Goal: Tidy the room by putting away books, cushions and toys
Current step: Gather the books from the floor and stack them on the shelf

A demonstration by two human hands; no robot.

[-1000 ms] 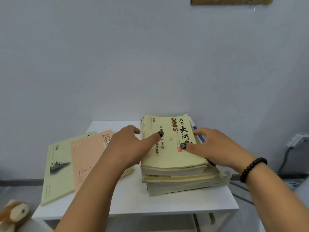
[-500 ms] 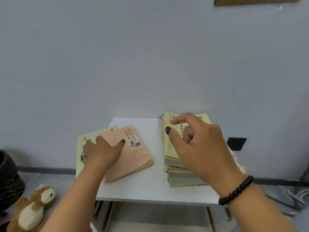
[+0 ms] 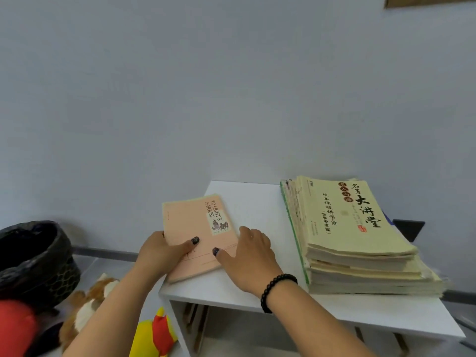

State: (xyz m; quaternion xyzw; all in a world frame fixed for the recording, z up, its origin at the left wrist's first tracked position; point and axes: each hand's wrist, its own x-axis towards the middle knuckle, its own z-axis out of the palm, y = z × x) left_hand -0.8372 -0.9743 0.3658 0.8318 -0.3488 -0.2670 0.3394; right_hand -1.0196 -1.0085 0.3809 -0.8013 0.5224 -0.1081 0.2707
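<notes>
Both hands grip pink book titled "TO LIGHT'S A-HOUSE": left hand, right hand.

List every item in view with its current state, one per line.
pink book: flat on the table, held at both sides.
left hand: grips the pink book's left edge, thumb on the cover.
right hand: at the book's right edge, thumb on the cover.
book stack: piled flat on the table, untouched.
white table: upright.
plush dog: lying on the floor.
black bin: upright, open.
</notes>
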